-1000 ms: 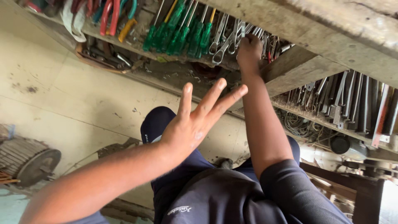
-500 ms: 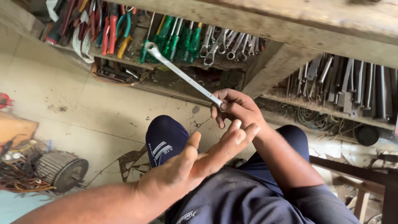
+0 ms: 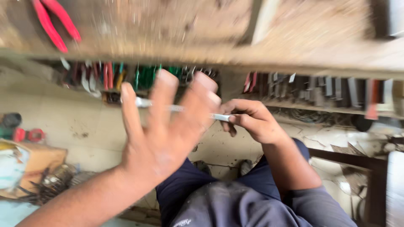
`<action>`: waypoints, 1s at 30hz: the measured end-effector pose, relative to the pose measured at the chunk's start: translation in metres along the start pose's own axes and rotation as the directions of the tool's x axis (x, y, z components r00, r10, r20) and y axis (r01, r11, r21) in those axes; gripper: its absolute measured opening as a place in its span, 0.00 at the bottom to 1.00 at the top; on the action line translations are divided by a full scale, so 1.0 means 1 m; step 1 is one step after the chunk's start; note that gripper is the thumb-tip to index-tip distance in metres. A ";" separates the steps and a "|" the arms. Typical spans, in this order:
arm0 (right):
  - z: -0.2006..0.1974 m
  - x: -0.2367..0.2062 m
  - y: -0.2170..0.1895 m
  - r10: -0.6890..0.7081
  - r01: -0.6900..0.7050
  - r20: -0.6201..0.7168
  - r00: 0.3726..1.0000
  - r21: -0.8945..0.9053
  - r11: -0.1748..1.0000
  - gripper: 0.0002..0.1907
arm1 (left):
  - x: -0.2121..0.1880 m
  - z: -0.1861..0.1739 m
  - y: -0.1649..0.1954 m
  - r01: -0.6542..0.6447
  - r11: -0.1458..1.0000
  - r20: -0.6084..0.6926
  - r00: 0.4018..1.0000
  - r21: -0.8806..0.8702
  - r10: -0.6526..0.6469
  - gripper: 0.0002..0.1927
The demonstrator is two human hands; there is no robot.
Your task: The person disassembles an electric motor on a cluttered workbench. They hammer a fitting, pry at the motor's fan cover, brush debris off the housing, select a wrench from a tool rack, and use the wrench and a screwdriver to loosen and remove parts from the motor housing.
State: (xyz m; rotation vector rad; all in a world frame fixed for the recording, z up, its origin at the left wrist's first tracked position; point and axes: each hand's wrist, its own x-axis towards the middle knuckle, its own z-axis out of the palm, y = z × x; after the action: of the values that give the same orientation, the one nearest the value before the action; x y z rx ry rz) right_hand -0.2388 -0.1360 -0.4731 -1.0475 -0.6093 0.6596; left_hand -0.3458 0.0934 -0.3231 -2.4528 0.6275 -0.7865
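Closed around one end of a slim silver metal wrench (image 3: 176, 108), my right hand (image 3: 252, 122) has its grip tight on the shaft, fingers curled over it and the thumb pressing from the near side. That wrench runs out to the left from my fist, roughly level, and its far end shows just past the little-finger edge of my left hand (image 3: 162, 134). My left hand is spread wide with the fingers splayed and holds nothing; it sits in front of the middle of the wrench and hides that stretch, and I cannot tell whether it touches the metal. Both hands are raised above my lap, over my dark blue trousers (image 3: 235, 201). Beyond them a blurred wooden shelf (image 3: 294, 33) crosses the whole top of the view, with red-handled pliers (image 3: 54, 21) lying on it at the far left. Under that shelf hangs a row of hand tools (image 3: 126, 75), some with green handles and some with red, and further right another row of grey metal tools (image 3: 328, 90). Pale tiled floor (image 3: 75, 122) lies to the left, where a brown cardboard box (image 3: 33, 168) stands near a tangle of wire.
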 end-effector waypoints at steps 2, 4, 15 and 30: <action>0.000 -0.018 -0.052 0.015 -0.015 -0.049 0.999 0.003 1.000 0.14 | 0.034 -0.023 -0.023 0.182 0.884 0.244 0.967 -0.431 -0.080 0.32; 0.005 -0.036 -0.105 0.006 0.000 -0.103 0.995 0.059 0.998 0.13 | 0.069 -0.047 -0.049 0.367 0.602 0.479 0.877 -0.709 0.029 0.25; 0.068 -0.127 -0.341 -0.165 0.167 -0.033 0.986 0.302 0.939 0.13 | 0.158 -0.229 -0.089 0.473 -0.136 0.351 0.792 -0.871 0.500 0.15; 0.110 -0.128 -0.355 -0.244 0.253 -0.065 0.968 0.279 0.926 0.14 | 0.115 -0.310 -0.131 0.840 -0.382 0.673 0.539 -0.385 0.507 0.21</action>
State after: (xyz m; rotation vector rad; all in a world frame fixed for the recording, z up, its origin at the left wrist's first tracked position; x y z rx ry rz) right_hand -0.3331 -0.2910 -0.1247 -0.6942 -0.5898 0.4903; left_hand -0.4216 0.0376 0.0200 -3.8290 0.0239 2.2180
